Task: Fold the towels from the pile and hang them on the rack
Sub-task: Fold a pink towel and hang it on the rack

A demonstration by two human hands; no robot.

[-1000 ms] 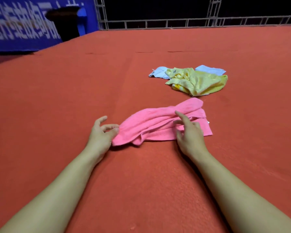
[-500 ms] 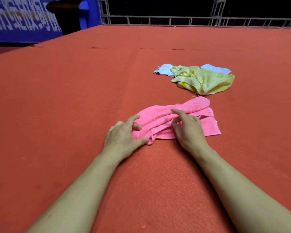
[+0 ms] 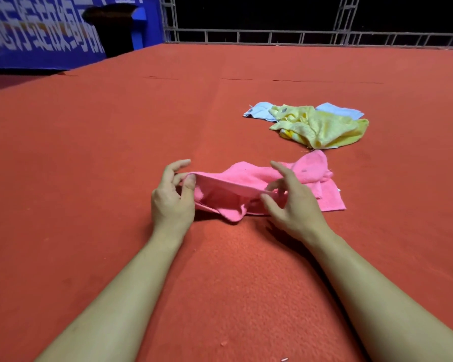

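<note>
Basically both hands pinch the pink towel [image 3: 249, 189] hem, left hand [image 3: 171, 198] at its 9 o'clock corner, right hand [image 3: 289, 202] mid-edge on the red table [image 3: 115, 152]: light, floppy, so grab corners.

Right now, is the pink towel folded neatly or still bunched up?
Bunched up: the pink towel lies crumpled, one edge pinched between left hand and right hand.

Left hand [image 3: 171, 202]: my thumb and fingers pinch pink towel [image 3: 249, 189] edge.
Right hand [image 3: 290, 202]: I pinch same edge.
Pile: yellow towel [image 3: 322, 129] atop blue towel [image 3: 259, 112].
</note>
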